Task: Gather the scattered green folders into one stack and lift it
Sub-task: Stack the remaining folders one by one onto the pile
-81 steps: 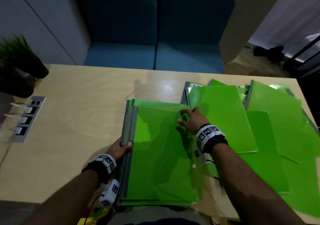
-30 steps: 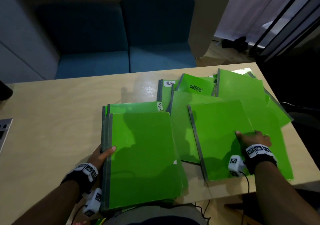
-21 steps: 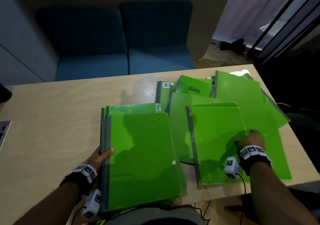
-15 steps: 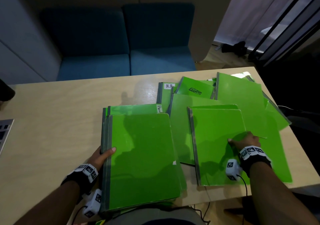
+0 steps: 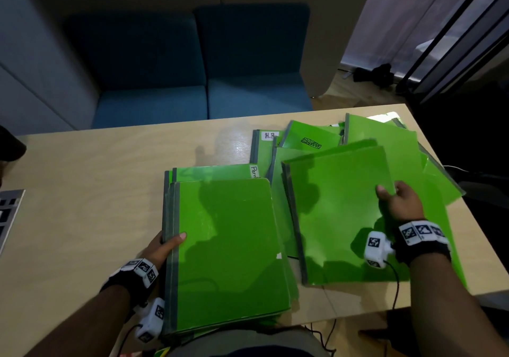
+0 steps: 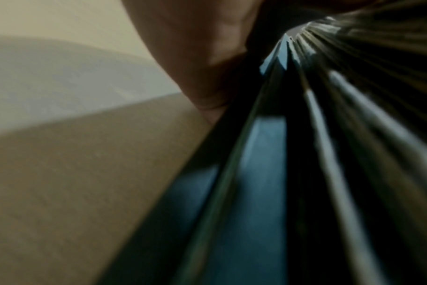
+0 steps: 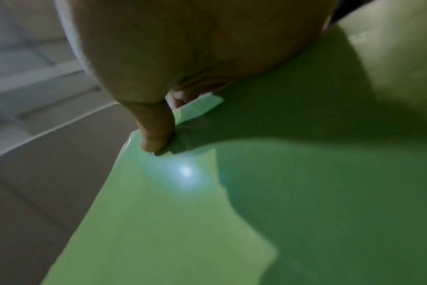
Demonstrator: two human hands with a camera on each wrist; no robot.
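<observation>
A stack of green folders (image 5: 228,249) with grey spines lies at the table's near edge. My left hand (image 5: 165,246) grips its left spine edge, thumb on top; the left wrist view shows the spines (image 6: 293,154) close up. To the right a loose green folder (image 5: 338,213) is tilted up off the pile of scattered folders (image 5: 385,142). My right hand (image 5: 399,202) pinches its right edge, thumb on the cover, fingers hidden beneath. In the right wrist view the thumb (image 7: 156,133) presses the folder's green cover (image 7: 173,212).
The wooden table (image 5: 96,191) holds a power-socket panel (image 5: 8,213) at the far left. Blue sofa seats (image 5: 203,100) stand behind the table. The table's right edge drops off beside dark glass panels (image 5: 454,40). A cable hangs from the right wrist camera.
My right hand has moved up along the loose folder's right edge and raised that folder off the pile, swinging it a little leftward. The left hand and stack have stayed put.
</observation>
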